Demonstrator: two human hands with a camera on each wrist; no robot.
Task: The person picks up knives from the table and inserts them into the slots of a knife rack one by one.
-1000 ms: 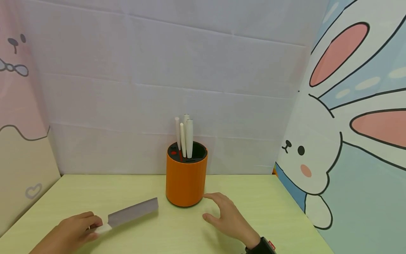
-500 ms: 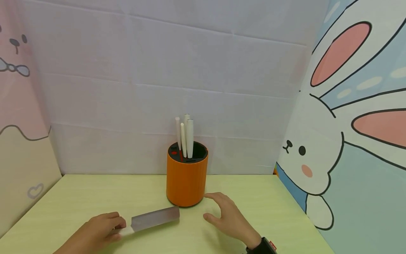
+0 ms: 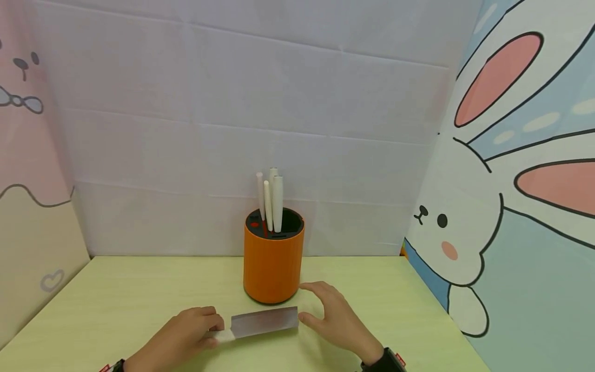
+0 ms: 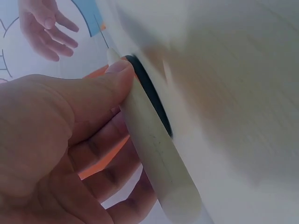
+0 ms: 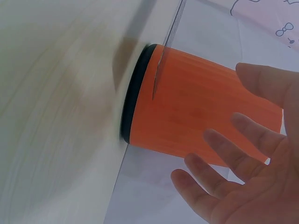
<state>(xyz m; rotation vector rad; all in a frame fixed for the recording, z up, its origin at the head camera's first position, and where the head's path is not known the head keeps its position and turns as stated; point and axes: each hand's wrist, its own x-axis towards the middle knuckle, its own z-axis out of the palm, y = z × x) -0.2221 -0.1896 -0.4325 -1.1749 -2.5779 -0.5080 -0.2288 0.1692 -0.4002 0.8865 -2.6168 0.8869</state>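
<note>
My left hand (image 3: 186, 328) pinches the pale handle of a cleaver (image 3: 265, 321) between thumb and fingers. Its broad grey blade points right, low over the table, in front of an orange knife holder (image 3: 274, 268). In the left wrist view the cleaver's handle (image 4: 159, 144) lies along the fingers. My right hand (image 3: 337, 323) is spread beside the holder with nothing in it. The blade's end reaches close to the right thumb; whether they touch I cannot tell. Seen from the right wrist, the orange holder (image 5: 201, 102) stands just beyond the relaxed fingers.
Several white handles (image 3: 277, 204) stick up from the holder's black slotted top. The pale yellow-green table (image 3: 139, 279) ends at a white cloth backdrop (image 3: 139, 129). A rabbit-print sheet (image 3: 465, 248) borders the right side, a pink-and-cream one (image 3: 37, 232) the left.
The left hand has carried the cleaver rightward and slightly nearer me, from the table's left to in front of the holder. The right hand has stayed in place.
</note>
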